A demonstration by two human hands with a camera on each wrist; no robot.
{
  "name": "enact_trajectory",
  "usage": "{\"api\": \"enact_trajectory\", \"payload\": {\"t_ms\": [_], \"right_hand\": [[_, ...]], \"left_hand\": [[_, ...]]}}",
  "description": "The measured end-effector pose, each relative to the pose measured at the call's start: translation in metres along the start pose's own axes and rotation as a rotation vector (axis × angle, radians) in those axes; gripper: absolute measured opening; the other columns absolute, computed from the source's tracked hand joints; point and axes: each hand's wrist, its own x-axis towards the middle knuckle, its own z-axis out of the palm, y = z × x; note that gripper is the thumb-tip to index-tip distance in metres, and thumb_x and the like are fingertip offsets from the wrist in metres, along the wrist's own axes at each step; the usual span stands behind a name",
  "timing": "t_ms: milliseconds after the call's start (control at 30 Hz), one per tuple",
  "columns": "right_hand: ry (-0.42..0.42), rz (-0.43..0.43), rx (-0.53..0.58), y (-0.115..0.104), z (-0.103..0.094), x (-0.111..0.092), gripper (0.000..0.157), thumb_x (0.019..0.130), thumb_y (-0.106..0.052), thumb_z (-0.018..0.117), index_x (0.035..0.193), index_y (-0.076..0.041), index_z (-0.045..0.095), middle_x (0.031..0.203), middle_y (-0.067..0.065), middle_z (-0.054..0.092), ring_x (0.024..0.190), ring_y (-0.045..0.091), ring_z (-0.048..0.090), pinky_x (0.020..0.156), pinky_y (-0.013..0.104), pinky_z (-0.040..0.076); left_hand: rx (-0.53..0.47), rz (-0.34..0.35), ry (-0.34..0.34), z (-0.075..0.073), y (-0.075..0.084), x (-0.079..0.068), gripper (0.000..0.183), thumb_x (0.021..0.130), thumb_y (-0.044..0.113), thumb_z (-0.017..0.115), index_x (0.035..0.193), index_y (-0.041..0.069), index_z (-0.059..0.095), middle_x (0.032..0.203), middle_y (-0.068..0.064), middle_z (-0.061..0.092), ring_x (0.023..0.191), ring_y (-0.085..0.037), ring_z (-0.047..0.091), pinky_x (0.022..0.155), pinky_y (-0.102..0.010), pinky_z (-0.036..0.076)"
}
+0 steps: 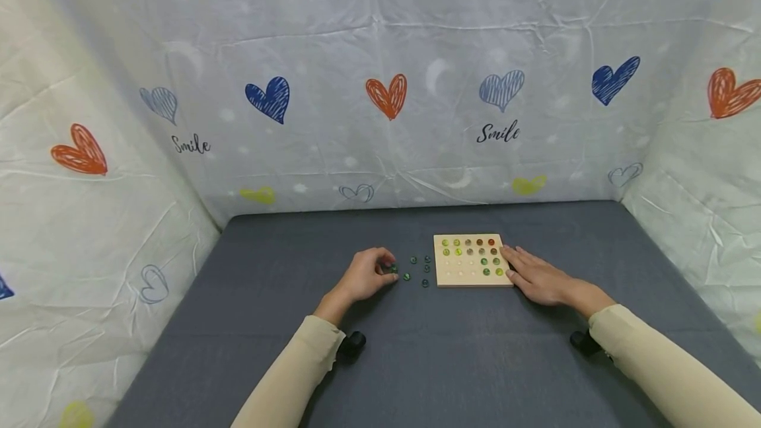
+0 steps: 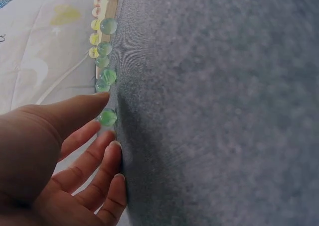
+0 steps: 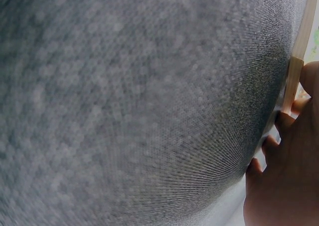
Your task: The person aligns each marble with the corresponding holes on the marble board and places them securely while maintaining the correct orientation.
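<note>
My left hand (image 1: pixel 364 274) is lowered to the table with thumb and fingers spread apart around a green marble (image 2: pixel 107 118). A gap shows between the thumb tip and this marble in the left wrist view. Just right of that hand lie several more dark green marbles (image 1: pixel 407 277), loose on the cloth. A pale wooden board (image 1: pixel 447 280) with rows of round hollows holds yellow, reddish and green marbles; hollows at its lower left hold none. My right hand (image 1: pixel 538 277) rests at the board's right edge, fingers extended and fingertips on the rim.
Dark grey cloth (image 1: pixel 475 362) covers the table. White curtains (image 1: pixel 333 137) printed with hearts enclose its back and sides. A black wrist device (image 1: pixel 352 347) sits under the left sleeve, and another (image 1: pixel 585 343) under the right.
</note>
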Motion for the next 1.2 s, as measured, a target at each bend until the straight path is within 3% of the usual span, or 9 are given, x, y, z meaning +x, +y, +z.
{"api": "enact_trajectory", "payload": {"t_ms": [533,1200], "right_hand": [[-0.017,0.032,0.001,0.0053,0.0038,0.003,0.064,0.113,-0.036,0.034,0.162,0.0,0.016,0.168,0.023,0.014,0.154,0.047,0.01,0.12,0.063,0.014],[-0.022,0.034,-0.01,0.0073,0.0044,0.0046,0.063,0.113,-0.036,0.034,0.162,0.0,0.016,0.168,0.022,0.015,0.154,0.046,0.01,0.121,0.062,0.014]], "left_hand": [[0.015,-0.039,-0.029,0.0034,-0.0008,0.0046,0.016,0.09,0.008,0.08,0.104,0.004,0.073,0.085,-0.002,0.063,0.073,-0.012,0.055,0.071,-0.034,0.049],[-0.01,-0.076,-0.018,0.0056,-0.0013,0.0057,0.008,0.092,0.01,0.078,0.097,0.008,0.072,0.082,0.001,0.064,0.07,-0.012,0.056,0.069,-0.033,0.049]]}}
